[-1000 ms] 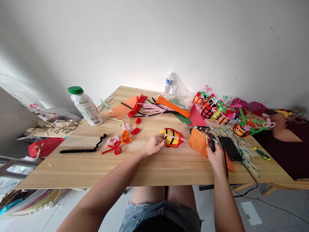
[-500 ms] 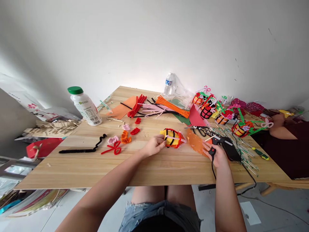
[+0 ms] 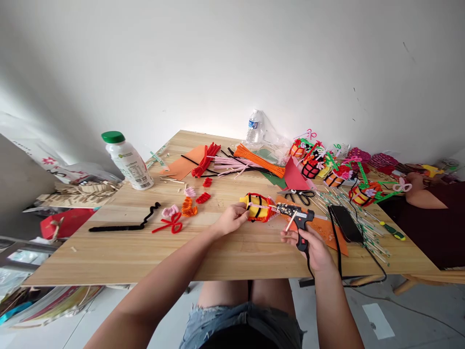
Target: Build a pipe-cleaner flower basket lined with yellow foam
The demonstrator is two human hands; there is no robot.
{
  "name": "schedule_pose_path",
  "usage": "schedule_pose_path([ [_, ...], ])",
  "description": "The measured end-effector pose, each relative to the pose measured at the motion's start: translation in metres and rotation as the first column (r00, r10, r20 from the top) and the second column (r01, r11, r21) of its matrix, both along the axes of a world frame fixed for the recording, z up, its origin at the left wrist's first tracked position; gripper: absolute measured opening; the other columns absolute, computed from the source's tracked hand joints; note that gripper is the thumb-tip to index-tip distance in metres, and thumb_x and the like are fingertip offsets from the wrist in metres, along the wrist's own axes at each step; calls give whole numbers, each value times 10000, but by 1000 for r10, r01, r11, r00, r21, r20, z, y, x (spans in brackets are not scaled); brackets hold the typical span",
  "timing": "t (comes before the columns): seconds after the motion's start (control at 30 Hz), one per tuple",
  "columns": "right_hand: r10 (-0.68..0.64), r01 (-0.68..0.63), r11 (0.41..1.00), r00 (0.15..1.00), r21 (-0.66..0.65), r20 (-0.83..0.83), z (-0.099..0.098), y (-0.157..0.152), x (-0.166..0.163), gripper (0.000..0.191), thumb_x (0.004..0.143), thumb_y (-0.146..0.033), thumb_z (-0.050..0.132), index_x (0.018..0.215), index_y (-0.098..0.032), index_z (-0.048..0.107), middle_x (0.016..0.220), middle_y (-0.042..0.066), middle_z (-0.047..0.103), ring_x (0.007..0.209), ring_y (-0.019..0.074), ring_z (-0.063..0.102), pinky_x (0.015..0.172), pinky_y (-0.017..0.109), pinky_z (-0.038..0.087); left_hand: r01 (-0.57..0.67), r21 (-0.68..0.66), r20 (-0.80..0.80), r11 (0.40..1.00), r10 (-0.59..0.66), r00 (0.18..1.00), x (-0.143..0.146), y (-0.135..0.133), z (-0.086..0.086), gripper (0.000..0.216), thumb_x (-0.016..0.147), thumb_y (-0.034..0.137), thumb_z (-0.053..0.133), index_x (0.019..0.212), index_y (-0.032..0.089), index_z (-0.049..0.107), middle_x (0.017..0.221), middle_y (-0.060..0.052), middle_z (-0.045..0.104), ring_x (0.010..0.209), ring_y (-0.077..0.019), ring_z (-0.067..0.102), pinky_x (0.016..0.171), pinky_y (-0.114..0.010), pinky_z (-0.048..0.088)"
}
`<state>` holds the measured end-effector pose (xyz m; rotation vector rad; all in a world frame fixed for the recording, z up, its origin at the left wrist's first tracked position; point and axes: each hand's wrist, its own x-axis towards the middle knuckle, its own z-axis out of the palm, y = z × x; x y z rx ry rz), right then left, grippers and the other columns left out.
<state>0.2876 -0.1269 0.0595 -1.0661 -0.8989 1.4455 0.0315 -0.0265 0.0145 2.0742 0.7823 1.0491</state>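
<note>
My left hand [image 3: 230,219] grips a small yellow basket [image 3: 258,207] wrapped in red, black and pink pipe cleaners, resting on the wooden table [image 3: 232,252]. My right hand [image 3: 310,245] is closed round the handle of a black glue gun [image 3: 296,215]. The gun's nozzle points left at the basket's right side. A thin wooden stick [image 3: 290,222] sticks out between the fingers of that hand. An orange felt sheet [image 3: 323,230] lies under the gun.
A green-capped white bottle [image 3: 127,160] stands back left. Pipe-cleaner bundles [image 3: 250,162], scissors [image 3: 300,195], a black phone [image 3: 345,223], finished baskets [image 3: 327,167], a water bottle [image 3: 254,126] and loose curls [image 3: 181,208] cover the table. Another person's arm [image 3: 425,196] rests at the right.
My right hand lifted the glue gun off the orange felt and carried it left, so the nozzle now meets the basket. The left hand kept its hold.
</note>
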Motion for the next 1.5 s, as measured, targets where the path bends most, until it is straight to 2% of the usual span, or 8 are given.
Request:
schedule_pose_path([
  [0.17, 29, -30, 999, 998, -23, -56, -9, -9, -18, 260, 734, -344, 726, 935, -180, 711, 919, 97, 724, 866, 260, 686, 754, 390, 555, -16, -8, -12, 1000, 15, 1000, 1, -1, 0, 543, 936, 515, 350, 513, 175, 378, 636, -11, 421, 598, -114, 435, 593, -257, 359],
  [0.67, -48, 48, 999, 992, -1, -114, -25, -8, -47, 272, 740, -346, 728, 966, -201, 686, 899, 59, 701, 836, 214, 654, 744, 363, 543, -45, -20, -32, 999, 44, 998, 0, -1, 0, 520, 933, 491, 349, 517, 179, 356, 643, -9, 419, 592, -111, 428, 594, -262, 354],
  [1.13, -194, 195, 980, 981, 29, -32, -32, -10, -63, 343, 684, -427, 778, 925, -208, 672, 755, 9, 647, 678, 146, 579, 623, 278, 481, -41, -40, -38, 998, 39, 999, -1, -2, 3, 496, 930, 457, 367, 516, 184, 353, 639, -8, 421, 584, -113, 432, 594, -262, 365],
  [1.5, -224, 218, 971, 972, 96, 65, -33, -13, -71, 324, 721, -459, 737, 907, -214, 635, 715, -7, 573, 623, 134, 501, 611, 279, 439, -41, -29, -38, 999, 40, 998, -1, 0, -1, 512, 935, 472, 359, 514, 180, 363, 641, -12, 433, 592, -113, 437, 602, -262, 377],
])
